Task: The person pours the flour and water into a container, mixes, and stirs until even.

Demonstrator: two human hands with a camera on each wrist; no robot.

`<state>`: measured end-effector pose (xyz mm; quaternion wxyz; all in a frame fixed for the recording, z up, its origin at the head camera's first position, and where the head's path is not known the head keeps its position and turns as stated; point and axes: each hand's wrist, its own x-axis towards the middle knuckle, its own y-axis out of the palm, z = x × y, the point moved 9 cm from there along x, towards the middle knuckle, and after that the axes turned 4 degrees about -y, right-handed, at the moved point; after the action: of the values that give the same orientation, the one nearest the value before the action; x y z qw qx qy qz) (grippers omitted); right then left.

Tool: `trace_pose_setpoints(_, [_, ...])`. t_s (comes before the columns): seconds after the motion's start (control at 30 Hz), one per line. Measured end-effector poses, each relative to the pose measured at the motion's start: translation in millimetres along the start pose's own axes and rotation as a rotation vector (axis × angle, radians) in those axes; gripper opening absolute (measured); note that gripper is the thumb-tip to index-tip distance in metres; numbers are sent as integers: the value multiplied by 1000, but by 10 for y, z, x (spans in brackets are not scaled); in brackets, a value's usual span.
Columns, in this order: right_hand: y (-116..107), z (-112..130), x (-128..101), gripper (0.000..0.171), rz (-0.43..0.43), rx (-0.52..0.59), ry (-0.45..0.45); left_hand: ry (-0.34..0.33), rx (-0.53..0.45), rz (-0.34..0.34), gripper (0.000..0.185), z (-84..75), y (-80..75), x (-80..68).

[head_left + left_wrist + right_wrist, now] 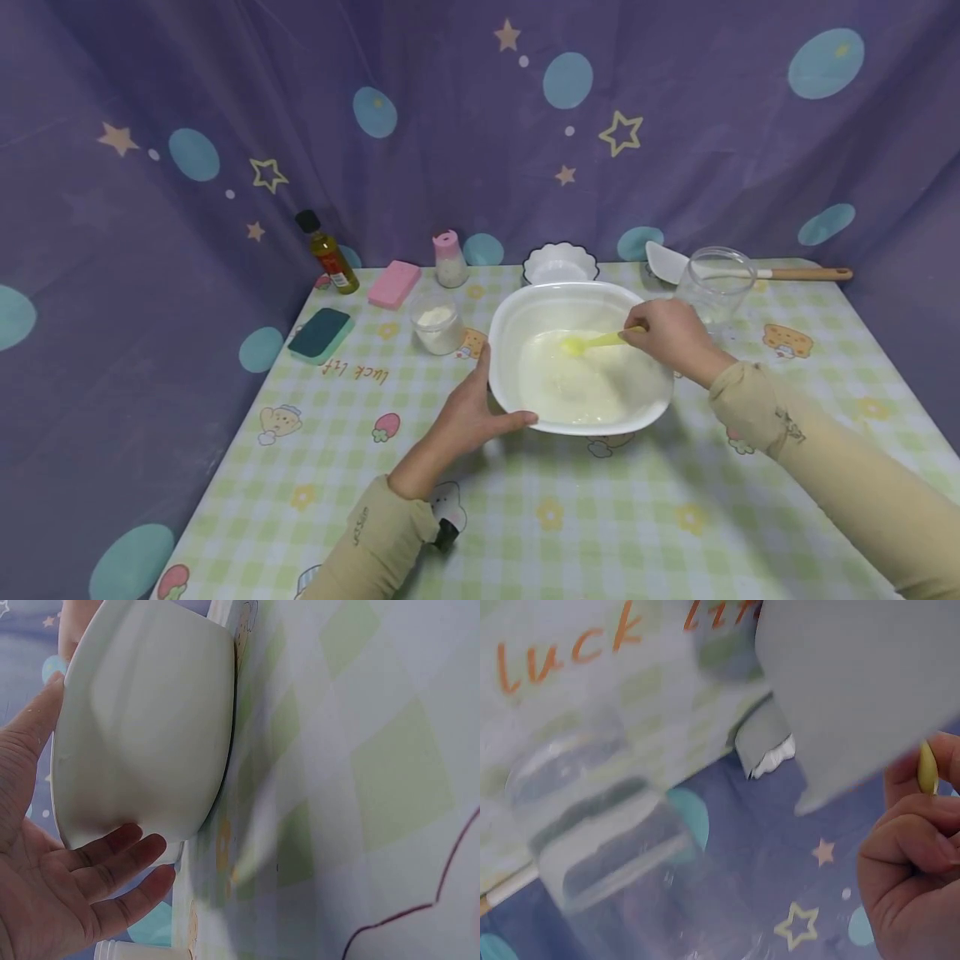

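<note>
A white basin [504, 358] stands on the table with a pale, milky liquid [577, 392] inside. At its near left corner, my left hand [472, 412] rests against it, thumb at the rim. The left wrist view shows the spread fingers [120, 874] along the basin's outer wall. My right hand [671, 333] is over the right rim and pinches the handle of a small yellow spoon [600, 340]. The spoon's bowl end dips at the liquid's surface. In the right wrist view the spoon's handle end [928, 766] shows between thumb and fingers.
Left of the basin stand a cup of white powder [438, 329], a pink-topped shaker [451, 262], a pink sponge [394, 284], a green sponge [321, 335] and an oil bottle [333, 262]. Behind are a scalloped dish [560, 262], a clear jar [712, 292] and a spatula [806, 273].
</note>
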<state>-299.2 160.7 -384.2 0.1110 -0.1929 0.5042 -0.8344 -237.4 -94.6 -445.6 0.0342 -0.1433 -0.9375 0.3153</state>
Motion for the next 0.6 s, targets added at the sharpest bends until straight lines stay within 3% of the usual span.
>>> trace_pose_setpoints(0.27, [-218, -53, -47, 9, 59, -64, 9, -3, 5, -3, 126, 10, 1, 7])
trace_pose_setpoints(0.43, [-266, -53, -72, 9, 181, -71, 0, -18, 11, -1, 127, 6, -2, 9])
trace_pose_setpoints(0.6, [-193, -72, -114, 6, 304, 23, 25, -9, 9, -1, 127, -11, -4, 1])
